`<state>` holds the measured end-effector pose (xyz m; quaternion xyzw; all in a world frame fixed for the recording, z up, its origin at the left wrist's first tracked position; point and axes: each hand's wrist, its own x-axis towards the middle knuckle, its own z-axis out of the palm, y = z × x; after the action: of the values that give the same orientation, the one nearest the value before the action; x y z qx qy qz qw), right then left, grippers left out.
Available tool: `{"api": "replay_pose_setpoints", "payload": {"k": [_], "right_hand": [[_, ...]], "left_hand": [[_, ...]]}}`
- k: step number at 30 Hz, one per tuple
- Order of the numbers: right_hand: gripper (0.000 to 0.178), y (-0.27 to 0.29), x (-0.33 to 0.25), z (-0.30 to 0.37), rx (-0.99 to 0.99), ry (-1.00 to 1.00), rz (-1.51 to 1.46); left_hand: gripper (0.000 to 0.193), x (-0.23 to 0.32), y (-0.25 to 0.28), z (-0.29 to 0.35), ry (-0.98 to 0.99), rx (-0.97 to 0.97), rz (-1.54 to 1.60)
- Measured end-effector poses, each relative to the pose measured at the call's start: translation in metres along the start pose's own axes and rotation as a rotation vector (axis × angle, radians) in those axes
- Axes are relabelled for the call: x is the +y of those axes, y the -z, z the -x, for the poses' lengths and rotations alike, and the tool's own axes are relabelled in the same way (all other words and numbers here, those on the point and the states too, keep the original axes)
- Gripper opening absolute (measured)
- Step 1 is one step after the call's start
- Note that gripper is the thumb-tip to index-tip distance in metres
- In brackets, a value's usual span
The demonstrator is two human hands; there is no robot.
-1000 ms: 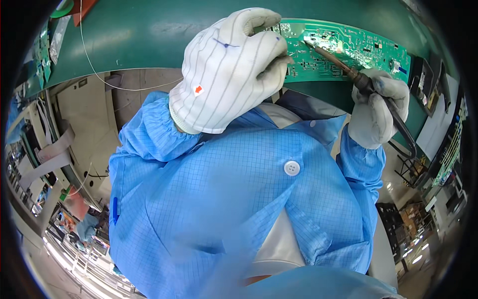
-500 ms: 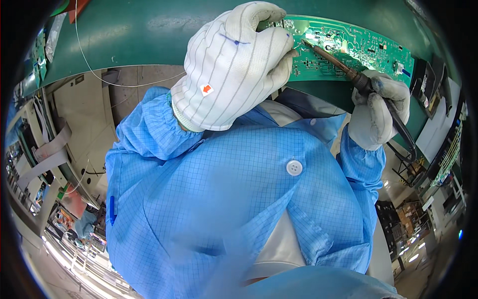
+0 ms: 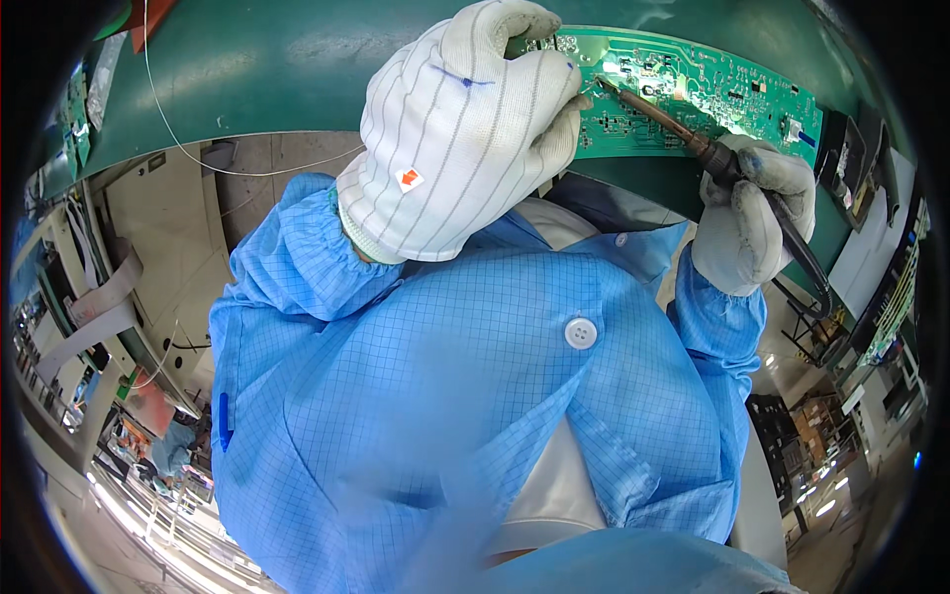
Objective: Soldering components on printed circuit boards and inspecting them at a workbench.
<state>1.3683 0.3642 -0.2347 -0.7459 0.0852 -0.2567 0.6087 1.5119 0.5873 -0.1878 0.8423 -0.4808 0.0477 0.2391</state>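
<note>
A green circuit board [image 3: 618, 139], crowded with small components, lies on the green work surface. My right hand [image 3: 757, 213], in a white glove, grips a soldering iron [image 3: 661, 117]. The iron points to the upper left, its tip at the board's left part, close to my left fingertips. My left hand [image 3: 460, 129], in a striped white glove with a small red arrow sticker, is curled closed over the board's left end. A thin solder wire [image 3: 267, 174] loops in from the left and passes behind this hand; the pinch itself is largely hidden.
The green work surface [image 3: 277, 74] curves across the top. Black holders [image 3: 843, 168] stand right of the board. The iron's dark cord [image 3: 811, 272] hangs below my right hand. At far left are a clear plastic bag [image 3: 107, 74] and another green board [image 3: 75, 124].
Both hands keep their grip and nearly the same place. The iron tip has shifted very slightly left on the board; the whole view has drifted a little.
</note>
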Motion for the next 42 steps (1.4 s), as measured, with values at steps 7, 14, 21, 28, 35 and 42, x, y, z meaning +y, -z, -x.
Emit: {"api": "replay_pose_setpoints", "payload": {"k": [7, 14, 21, 28, 35, 42], "right_hand": [[0.023, -0.006, -0.008, -0.001, 0.035, -0.017, 0.166], [0.024, -0.006, -0.013, -0.001, 0.092, -0.076, 0.024], [0.024, -0.006, -0.013, -0.002, 0.072, -0.089, 0.100], [0.023, -0.004, -0.014, -0.001, 0.112, -0.108, 0.011], [0.023, -0.006, -0.005, -0.001, 0.088, -0.023, 0.170], [0.024, -0.006, -0.011, -0.001, 0.061, -0.085, 0.077]], "left_hand": [[0.020, -0.025, -0.054, -0.002, -0.398, 0.779, 0.139], [0.020, 0.005, 0.000, -0.006, 0.009, -0.010, -0.026], [0.022, 0.008, 0.005, -0.009, -0.018, -0.029, -0.054], [0.023, -0.025, -0.060, -0.010, -0.450, 0.856, 0.167], [0.020, -0.001, -0.020, -0.006, -0.189, 0.354, 0.032], [0.019, 0.007, -0.002, -0.007, 0.023, -0.032, -0.058]]}}
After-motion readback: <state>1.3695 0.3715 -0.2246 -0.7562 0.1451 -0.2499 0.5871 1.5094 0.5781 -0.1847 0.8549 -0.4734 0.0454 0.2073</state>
